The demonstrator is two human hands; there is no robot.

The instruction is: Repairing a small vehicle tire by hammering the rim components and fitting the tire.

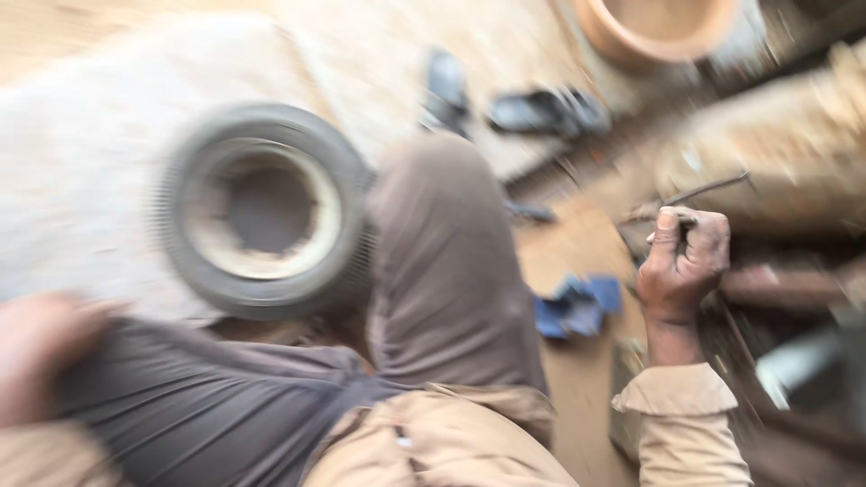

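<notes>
Two hands: right hand (pixel 683 261) clamped on thin metal rod (pixel 699 192), far right; left hand (pixel 36 347) blurred on knee, grip unclear. Tyre (pixel 262 212) lies left. Risk: rod slipping from one-handed hold.

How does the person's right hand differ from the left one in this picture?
The right hand is raised and fairly sharp, closed around a thin dark metal rod; the left hand is low at the frame's edge, heavily blurred, resting on the grey trouser leg. The right hand shows a tan sleeve cuff; the left hand's wrist is out of view. Both are bare.
</notes>
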